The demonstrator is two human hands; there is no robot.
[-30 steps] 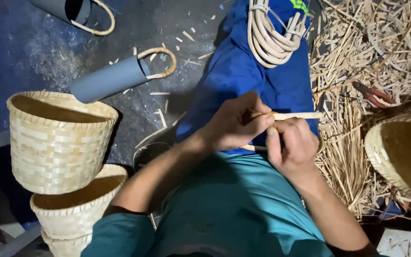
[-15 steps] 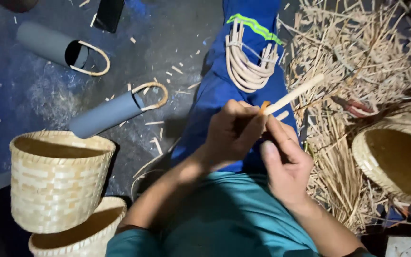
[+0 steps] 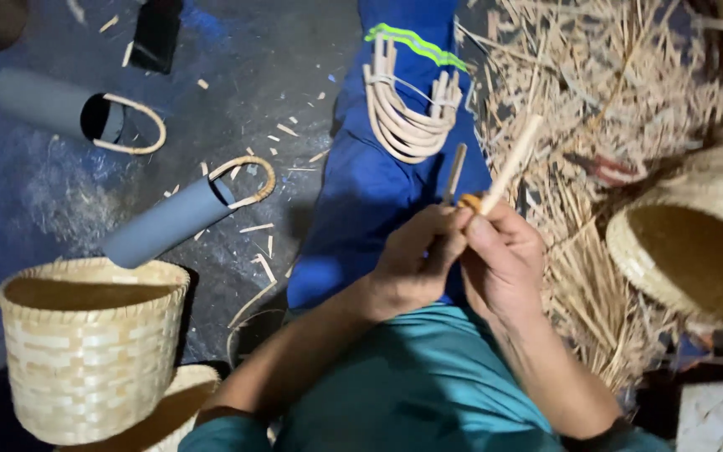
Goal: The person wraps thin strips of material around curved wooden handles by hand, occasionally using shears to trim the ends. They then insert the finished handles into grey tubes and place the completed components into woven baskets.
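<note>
Both hands meet over the lap: the right hand (image 3: 504,259) clamps a pale bamboo strip (image 3: 512,163) pointing far-right, while the left hand (image 3: 416,264) fingers close on a thin blade (image 3: 453,174) beside it. This looks like shaving the strip; the next stroke needs a steady grip and controlled pressure.

The floor (image 3: 236,75) is dark, dusty concrete, lit unevenly with a bluish cast and scattered with pale shavings. A heap of straw-coloured splints (image 3: 621,109) covers its right side. Two grey tubes (image 3: 165,222) lie at left, near a woven basket (image 3: 89,343).
</note>
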